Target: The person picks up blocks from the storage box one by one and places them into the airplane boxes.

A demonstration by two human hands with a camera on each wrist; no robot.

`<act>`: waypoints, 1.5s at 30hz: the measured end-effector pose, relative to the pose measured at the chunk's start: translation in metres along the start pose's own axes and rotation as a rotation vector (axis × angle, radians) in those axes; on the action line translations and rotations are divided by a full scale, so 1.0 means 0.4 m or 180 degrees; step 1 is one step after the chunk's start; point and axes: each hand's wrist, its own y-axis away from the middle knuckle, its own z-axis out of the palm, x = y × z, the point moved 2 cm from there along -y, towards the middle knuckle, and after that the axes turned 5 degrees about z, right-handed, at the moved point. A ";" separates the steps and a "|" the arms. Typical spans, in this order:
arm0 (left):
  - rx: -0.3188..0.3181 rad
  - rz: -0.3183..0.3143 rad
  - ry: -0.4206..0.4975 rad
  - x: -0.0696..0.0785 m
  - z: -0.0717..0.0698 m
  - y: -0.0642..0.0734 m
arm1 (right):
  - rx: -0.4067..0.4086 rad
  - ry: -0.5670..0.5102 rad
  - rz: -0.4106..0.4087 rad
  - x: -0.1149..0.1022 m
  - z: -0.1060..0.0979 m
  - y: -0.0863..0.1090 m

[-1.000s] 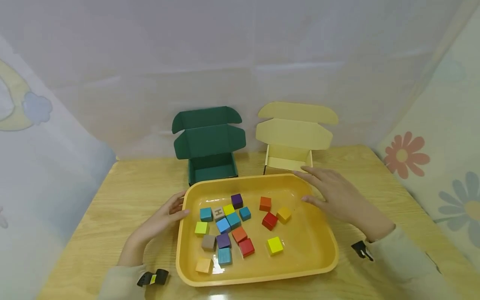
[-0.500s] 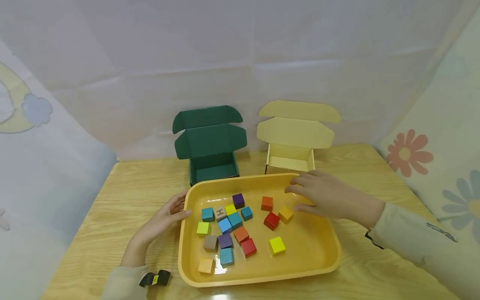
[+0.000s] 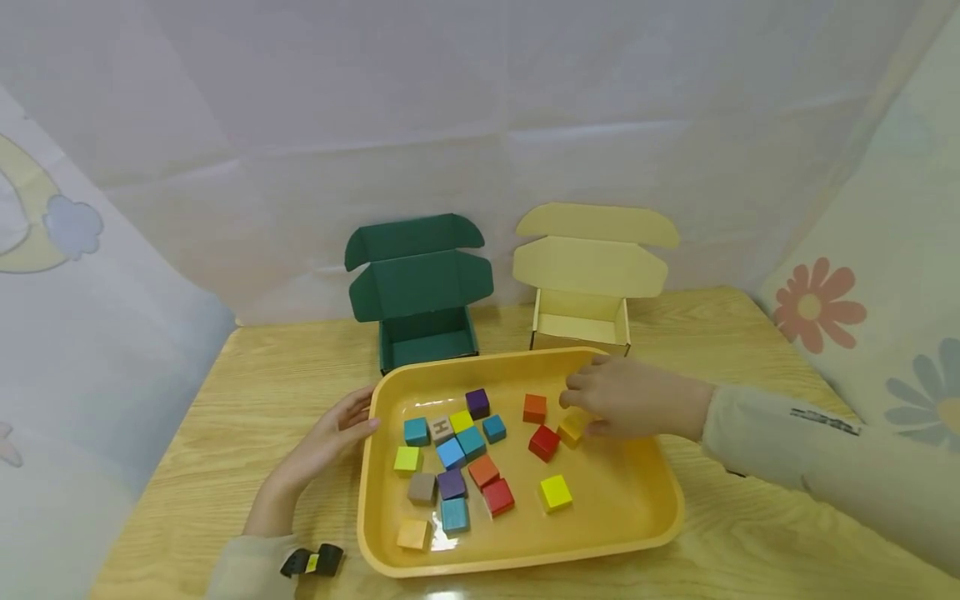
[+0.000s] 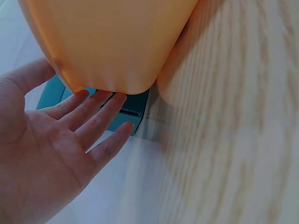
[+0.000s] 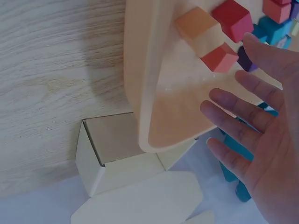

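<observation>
A yellow-orange tray (image 3: 517,560) holds several coloured wooden cubes. At its left side my left hand (image 3: 330,442) holds the wall: the thumb reaches over the rim and the fingers touch the outside, as the left wrist view also shows. My right hand (image 3: 622,396) is over the tray's right part, its fingers right at an orange-yellow cube (image 3: 571,428), which they partly cover in the head view. In the right wrist view the right hand's fingers are spread and relaxed around no cube. Beside that cube lie a red cube (image 3: 543,442) and an orange-red cube (image 3: 535,408).
Behind the tray stand a dark green box (image 3: 427,337) and a pale yellow box (image 3: 581,327), both with raised lids. A bright yellow cube (image 3: 556,492) lies apart at the tray's front. The wooden table (image 3: 247,400) meets a pale wall sheet (image 3: 315,250).
My right hand has moved left and down from the tray's right rim to the orange-yellow cube, its fingers bending more. The left hand keeps its place at the tray's left side.
</observation>
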 end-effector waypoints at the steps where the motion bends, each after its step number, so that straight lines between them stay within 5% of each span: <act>1: 0.0010 -0.0004 0.0003 0.001 0.000 0.000 | -0.0043 0.0020 -0.0012 -0.002 0.002 -0.004; 14: -0.0024 -0.0003 -0.0057 0.005 0.000 0.002 | -0.0372 0.0361 -0.0037 -0.034 0.054 -0.050; 28: -0.0006 -0.0059 -0.0121 0.006 0.000 0.000 | -0.0161 0.0756 -0.0052 -0.053 0.108 -0.053; 40: -0.0065 -0.0030 -0.0088 0.008 0.004 -0.001 | -0.0165 0.1071 -0.0207 -0.056 0.086 -0.050; 45: -0.0088 -0.0046 -0.0096 0.011 0.007 0.001 | -0.0242 0.0788 -0.0276 -0.041 0.064 -0.053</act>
